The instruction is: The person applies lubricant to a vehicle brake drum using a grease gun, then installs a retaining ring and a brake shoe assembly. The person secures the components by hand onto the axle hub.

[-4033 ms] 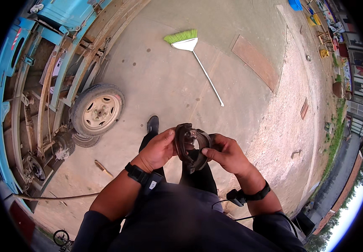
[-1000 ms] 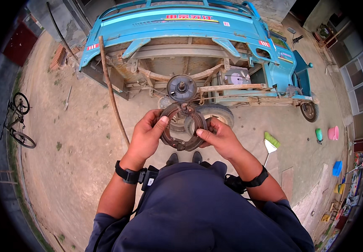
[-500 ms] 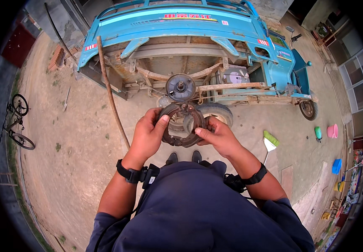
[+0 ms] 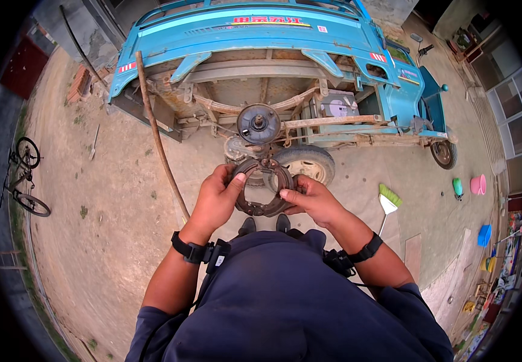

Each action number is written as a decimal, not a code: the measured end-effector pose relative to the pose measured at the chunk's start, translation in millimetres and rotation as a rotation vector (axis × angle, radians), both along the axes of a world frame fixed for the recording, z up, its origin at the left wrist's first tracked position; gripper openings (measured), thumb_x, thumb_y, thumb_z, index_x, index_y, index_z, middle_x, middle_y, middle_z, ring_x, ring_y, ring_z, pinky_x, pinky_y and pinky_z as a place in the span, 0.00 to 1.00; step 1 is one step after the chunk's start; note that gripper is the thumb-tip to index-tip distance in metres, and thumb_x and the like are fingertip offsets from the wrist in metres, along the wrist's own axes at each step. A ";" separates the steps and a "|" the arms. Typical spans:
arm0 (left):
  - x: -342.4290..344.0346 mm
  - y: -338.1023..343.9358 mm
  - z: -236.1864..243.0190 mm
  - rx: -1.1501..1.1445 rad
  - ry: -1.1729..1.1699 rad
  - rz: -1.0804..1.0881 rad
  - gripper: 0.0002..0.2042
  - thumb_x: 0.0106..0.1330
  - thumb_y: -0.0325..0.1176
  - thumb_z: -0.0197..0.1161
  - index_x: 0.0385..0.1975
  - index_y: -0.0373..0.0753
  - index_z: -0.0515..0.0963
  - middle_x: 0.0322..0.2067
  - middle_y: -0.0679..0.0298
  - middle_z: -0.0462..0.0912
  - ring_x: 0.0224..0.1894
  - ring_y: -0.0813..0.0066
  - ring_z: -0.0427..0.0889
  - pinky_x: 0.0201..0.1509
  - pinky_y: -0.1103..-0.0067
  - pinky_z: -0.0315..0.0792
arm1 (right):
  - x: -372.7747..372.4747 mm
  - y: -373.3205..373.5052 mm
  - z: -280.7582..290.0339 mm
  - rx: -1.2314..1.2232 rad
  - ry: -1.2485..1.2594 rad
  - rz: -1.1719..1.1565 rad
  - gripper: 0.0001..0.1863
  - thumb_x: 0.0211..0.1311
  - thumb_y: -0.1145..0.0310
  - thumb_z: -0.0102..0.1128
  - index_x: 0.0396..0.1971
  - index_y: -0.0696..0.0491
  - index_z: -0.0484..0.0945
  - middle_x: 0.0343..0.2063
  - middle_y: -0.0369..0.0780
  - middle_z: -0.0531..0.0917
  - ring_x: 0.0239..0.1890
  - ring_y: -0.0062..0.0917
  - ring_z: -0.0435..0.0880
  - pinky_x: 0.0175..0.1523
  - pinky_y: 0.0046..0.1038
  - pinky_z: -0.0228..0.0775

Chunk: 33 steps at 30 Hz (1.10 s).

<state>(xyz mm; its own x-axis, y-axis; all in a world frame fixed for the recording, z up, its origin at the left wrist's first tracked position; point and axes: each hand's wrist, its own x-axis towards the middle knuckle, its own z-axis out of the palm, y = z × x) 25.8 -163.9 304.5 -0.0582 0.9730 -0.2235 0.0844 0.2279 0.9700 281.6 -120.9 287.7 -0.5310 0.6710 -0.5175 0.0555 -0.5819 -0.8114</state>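
A ring-shaped pair of brown, worn brake shoes (image 4: 265,209) is held in front of my body, its middle open. My left hand (image 4: 215,198) grips its left side, thumb on top and fingers curled beneath. On the opposite side my right hand (image 4: 313,200) pinches the rim between thumb and fingers. Just beyond the ring is a round dark brake backing plate (image 4: 258,134) with a central axle stub, mounted under the blue three-wheeled cargo vehicle (image 4: 224,37). A loose wheel (image 4: 326,161) lies on the ground behind the brake shoes, which partly hide it.
A long wooden pole (image 4: 154,130) leans against the vehicle on the left. Right of me lies a green-and-white broom (image 4: 389,202). Farther right are a pink bucket (image 4: 478,185) and a blue container (image 4: 484,236). A bicycle (image 4: 25,178) is at far left.
Both hands have lowered the brake shoes slightly toward my body. More of the wheel behind now shows. The grip of both hands looks the same.
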 end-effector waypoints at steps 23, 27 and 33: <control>-23.2 20.2 -1.9 -0.013 0.054 -0.076 0.14 0.82 0.34 0.59 0.55 0.29 0.76 0.35 0.68 0.81 0.35 0.84 0.77 0.39 0.83 0.75 | -19.5 11.2 -2.4 -0.016 -0.006 -0.033 0.19 0.73 0.56 0.69 0.50 0.55 0.76 0.43 0.38 0.87 0.44 0.24 0.90 0.49 0.27 0.84; -28.0 22.2 -0.2 -0.021 0.046 -0.076 0.15 0.82 0.35 0.58 0.56 0.28 0.76 0.36 0.68 0.81 0.36 0.84 0.78 0.41 0.83 0.75 | -23.1 12.4 -3.8 -0.003 0.000 -0.036 0.19 0.73 0.56 0.68 0.50 0.55 0.76 0.43 0.39 0.87 0.44 0.25 0.91 0.48 0.27 0.84; -32.7 22.7 1.2 -0.014 0.031 -0.065 0.15 0.82 0.36 0.59 0.56 0.29 0.76 0.37 0.68 0.82 0.37 0.84 0.78 0.41 0.83 0.75 | -25.1 14.3 -1.5 -0.017 0.015 -0.025 0.19 0.73 0.57 0.68 0.49 0.57 0.76 0.43 0.40 0.88 0.43 0.27 0.91 0.48 0.26 0.84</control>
